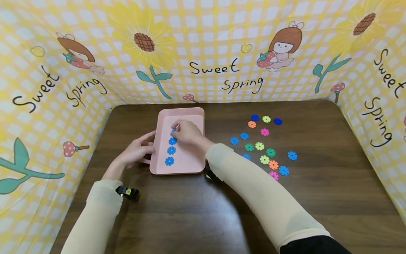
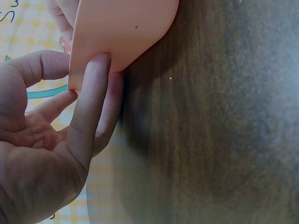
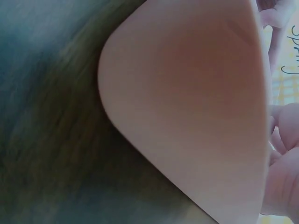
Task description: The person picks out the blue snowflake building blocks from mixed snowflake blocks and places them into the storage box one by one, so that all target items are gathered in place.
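Observation:
A pink tray point(image 1: 191, 164) lies on the brown table, with a column of three blue notched plastic discs point(image 1: 171, 150) on its left side. Over the top of that column my right hand point(image 1: 189, 133) pinches another blue disc point(image 1: 172, 131), mostly hidden by the fingertips. In the right wrist view the tray's wall hides much of that hand. My left hand point(image 1: 134, 151) is at the tray's left edge. Seen from the left wrist, its extended fingers point(image 2: 88, 98) touch the outside of the tray wall point(image 2: 126, 28).
Right of the tray, loose notched discs are scattered: blue point(image 1: 292, 155), green point(image 1: 271, 152), yellow point(image 1: 259, 146), orange point(image 1: 252, 124), pink point(image 1: 264, 132) and dark blue point(image 1: 277, 121). A yellow checked cloth point(image 1: 219, 42) with printed figures stands around the table's back and sides.

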{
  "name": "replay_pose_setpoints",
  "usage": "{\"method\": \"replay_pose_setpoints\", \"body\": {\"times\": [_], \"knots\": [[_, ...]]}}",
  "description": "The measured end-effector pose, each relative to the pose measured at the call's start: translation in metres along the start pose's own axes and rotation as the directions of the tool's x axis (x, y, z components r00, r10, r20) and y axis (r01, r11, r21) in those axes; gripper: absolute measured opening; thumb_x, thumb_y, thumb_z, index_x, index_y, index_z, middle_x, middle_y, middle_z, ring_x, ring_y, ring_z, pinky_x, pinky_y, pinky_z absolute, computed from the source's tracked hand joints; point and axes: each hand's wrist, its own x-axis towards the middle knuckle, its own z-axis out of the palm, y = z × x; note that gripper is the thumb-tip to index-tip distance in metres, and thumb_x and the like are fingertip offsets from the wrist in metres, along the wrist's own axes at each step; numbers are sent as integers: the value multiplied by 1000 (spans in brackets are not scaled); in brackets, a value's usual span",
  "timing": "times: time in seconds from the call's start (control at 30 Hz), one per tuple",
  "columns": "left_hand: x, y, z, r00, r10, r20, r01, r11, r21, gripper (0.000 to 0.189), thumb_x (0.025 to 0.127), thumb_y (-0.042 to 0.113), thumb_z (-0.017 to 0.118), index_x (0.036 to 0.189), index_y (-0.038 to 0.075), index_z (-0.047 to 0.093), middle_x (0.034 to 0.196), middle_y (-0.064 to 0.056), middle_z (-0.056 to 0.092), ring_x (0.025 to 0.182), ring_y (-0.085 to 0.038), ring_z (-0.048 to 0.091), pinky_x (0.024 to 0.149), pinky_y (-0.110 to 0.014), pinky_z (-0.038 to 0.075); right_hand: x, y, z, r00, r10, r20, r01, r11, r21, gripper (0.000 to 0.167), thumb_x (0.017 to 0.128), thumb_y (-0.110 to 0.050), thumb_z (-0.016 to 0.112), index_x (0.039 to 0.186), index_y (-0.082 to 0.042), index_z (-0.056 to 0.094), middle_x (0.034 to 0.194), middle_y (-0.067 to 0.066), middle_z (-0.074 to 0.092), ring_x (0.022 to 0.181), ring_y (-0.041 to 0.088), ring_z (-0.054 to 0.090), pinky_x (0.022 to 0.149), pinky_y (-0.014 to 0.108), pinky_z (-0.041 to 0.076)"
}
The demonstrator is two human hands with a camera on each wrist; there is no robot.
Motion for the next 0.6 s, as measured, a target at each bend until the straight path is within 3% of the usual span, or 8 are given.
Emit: {"method": "replay_pose_setpoints", "body": {"times": [0.23,0.6], "knots": [[2,-1,1,1000,-7,3,7,1000,-5,84,98,12,62,168,30,19,148,-29,46,110,-36,64,80,-49,63,-6,-2,-18,1000,-18,-1,17,994,-107,31,100,-31,66,129,-17,68,110,-2,67,96,14,61,87,30,52],[3,-4,-1,1000,1,6,-1,1000,5,84,99,14,62,168,30,17,149,-30,44,110,-37,63,80,-48,63,-35,12,-70,991,-130,-20,127,986,-104,30,100,-30,67,124,-11,72,106,-1,70,94,17,63,86,33,52]]}}
